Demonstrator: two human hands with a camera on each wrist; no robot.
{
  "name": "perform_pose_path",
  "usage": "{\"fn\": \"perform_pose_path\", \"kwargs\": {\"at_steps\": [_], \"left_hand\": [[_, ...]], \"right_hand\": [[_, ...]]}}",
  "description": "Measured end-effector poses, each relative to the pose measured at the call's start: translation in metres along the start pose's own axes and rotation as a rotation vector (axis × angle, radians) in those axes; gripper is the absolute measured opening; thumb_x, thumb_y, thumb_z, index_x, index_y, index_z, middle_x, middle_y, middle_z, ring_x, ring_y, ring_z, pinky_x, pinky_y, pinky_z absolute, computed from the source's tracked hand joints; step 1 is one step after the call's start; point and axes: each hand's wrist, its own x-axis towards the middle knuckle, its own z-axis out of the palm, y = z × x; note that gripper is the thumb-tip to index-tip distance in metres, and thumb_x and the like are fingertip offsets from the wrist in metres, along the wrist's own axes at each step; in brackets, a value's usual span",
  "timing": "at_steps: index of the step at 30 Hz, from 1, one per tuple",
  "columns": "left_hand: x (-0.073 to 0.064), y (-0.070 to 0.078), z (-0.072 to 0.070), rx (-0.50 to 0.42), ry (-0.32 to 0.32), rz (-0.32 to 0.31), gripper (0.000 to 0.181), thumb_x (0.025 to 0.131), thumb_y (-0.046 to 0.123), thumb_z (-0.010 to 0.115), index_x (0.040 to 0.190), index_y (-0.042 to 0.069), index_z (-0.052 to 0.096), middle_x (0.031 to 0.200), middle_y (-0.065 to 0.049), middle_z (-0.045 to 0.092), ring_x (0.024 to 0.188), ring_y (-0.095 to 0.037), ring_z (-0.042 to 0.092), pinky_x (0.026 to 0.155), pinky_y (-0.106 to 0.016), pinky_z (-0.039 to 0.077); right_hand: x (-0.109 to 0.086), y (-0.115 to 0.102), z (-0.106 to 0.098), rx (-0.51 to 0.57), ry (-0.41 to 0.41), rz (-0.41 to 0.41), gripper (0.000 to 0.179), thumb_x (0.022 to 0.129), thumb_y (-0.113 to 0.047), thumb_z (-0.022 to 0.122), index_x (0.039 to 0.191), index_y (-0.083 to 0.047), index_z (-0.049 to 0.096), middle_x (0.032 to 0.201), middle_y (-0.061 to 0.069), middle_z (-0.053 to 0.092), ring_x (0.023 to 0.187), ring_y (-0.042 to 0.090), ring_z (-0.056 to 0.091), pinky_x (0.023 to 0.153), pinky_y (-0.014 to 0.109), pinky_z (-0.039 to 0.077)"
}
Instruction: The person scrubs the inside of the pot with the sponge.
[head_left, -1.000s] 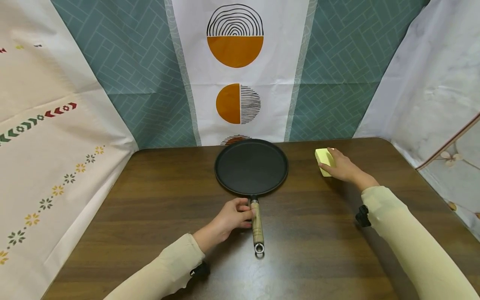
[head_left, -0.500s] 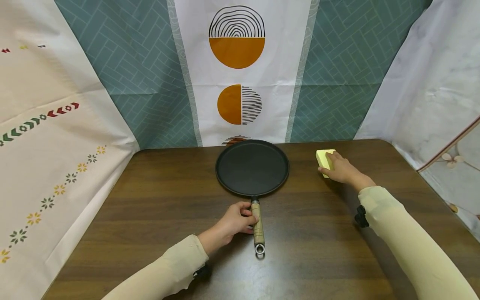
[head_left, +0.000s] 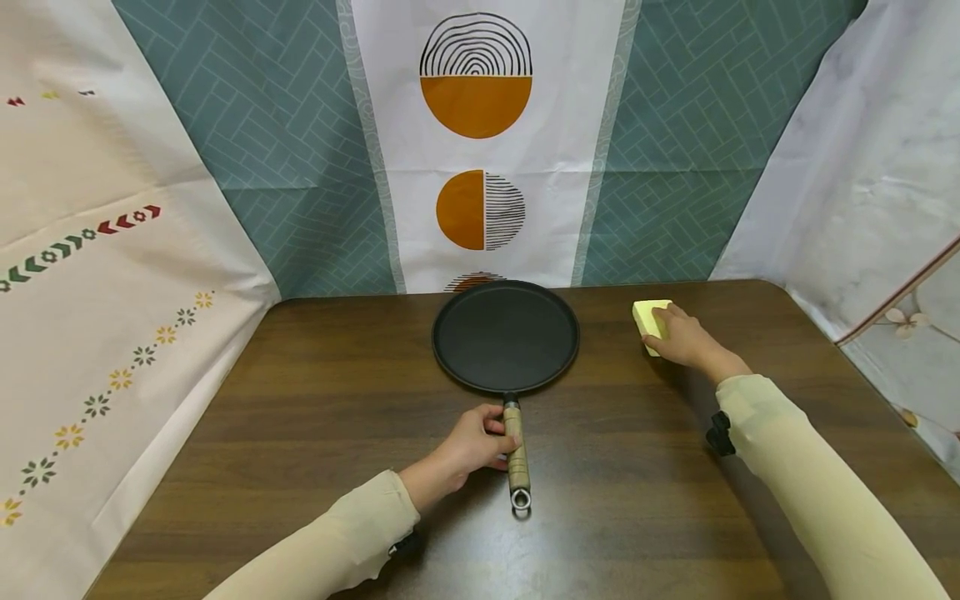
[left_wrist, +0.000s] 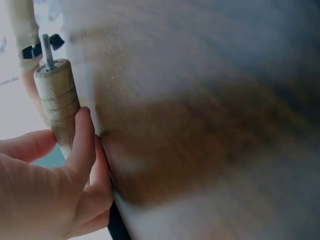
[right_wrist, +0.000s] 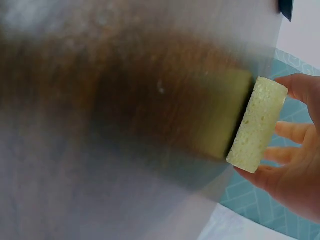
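A round black crepe pan (head_left: pixel 506 335) with a low rim lies near the back of the table, its wooden handle (head_left: pixel 517 467) toward me. My left hand (head_left: pixel 467 446) pinches this handle from the left side, thumb on one face and fingers on the other; the left wrist view shows the metal ring end (left_wrist: pixel 48 52) sticking out beyond the grip. Over to the right, a pale yellow sponge (head_left: pixel 645 317) is on the table. My right hand (head_left: pixel 686 340) holds it between thumb and fingers, which span its two ends in the right wrist view (right_wrist: pixel 257 125).
Brown wooden table (head_left: pixel 322 400) extends on both sides of the pan. Its back edge meets a teal and white patterned cloth (head_left: pixel 300 208). Another cloth (head_left: pixel 90 333) hangs at the left, and a marbled one (head_left: pixel 885 192) at the right.
My left thumb and fingers have come further around the handle, slightly nearer its ring end. On the right, my fingertips have settled lower over the sponge. Pan and sponge stay in place.
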Motion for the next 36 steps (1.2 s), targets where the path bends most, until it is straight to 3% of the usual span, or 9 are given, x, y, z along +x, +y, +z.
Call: {"fn": "perform_pose_path", "kwargs": {"at_steps": [10,17,23,36], "left_hand": [[-0.001,0.002,0.001,-0.002,0.008,-0.009,0.057,0.084,-0.009,0.067,0.133,-0.014,0.038,0.097,-0.014,0.045,0.076,-0.022,0.059,0.067,-0.036,0.060],[-0.001,0.002,0.001,0.005,0.009,-0.018,0.056,0.084,-0.009,0.066,0.133,-0.014,0.039,0.095,-0.013,0.045,0.075,-0.021,0.058,0.067,-0.036,0.061],[0.000,0.001,0.000,0.004,0.008,-0.018,0.055,0.085,-0.009,0.066,0.132,-0.014,0.038,0.094,-0.012,0.044,0.074,-0.021,0.057,0.067,-0.036,0.060],[-0.002,0.002,0.001,0.012,0.010,-0.017,0.052,0.086,-0.007,0.066,0.130,-0.014,0.040,0.090,-0.011,0.042,0.073,-0.020,0.055,0.066,-0.036,0.060]], "right_hand": [[0.005,-0.003,-0.003,0.027,0.017,-0.005,0.063,0.097,-0.022,0.050,0.139,0.019,0.027,0.142,0.046,0.017,0.122,0.069,0.022,0.101,0.074,0.024],[0.010,-0.015,-0.001,0.098,0.008,-0.062,0.062,0.099,-0.022,0.050,0.141,0.018,0.027,0.145,0.043,0.015,0.133,0.059,0.016,0.106,0.072,0.016],[0.015,-0.029,0.001,0.122,0.045,-0.116,0.060,0.099,-0.022,0.050,0.140,0.016,0.030,0.145,0.041,0.019,0.134,0.056,0.018,0.108,0.069,0.018],[0.027,-0.065,0.009,0.166,0.037,-0.196,0.058,0.099,-0.022,0.051,0.143,0.011,0.032,0.150,0.035,0.020,0.134,0.053,0.022,0.110,0.065,0.022]]}}
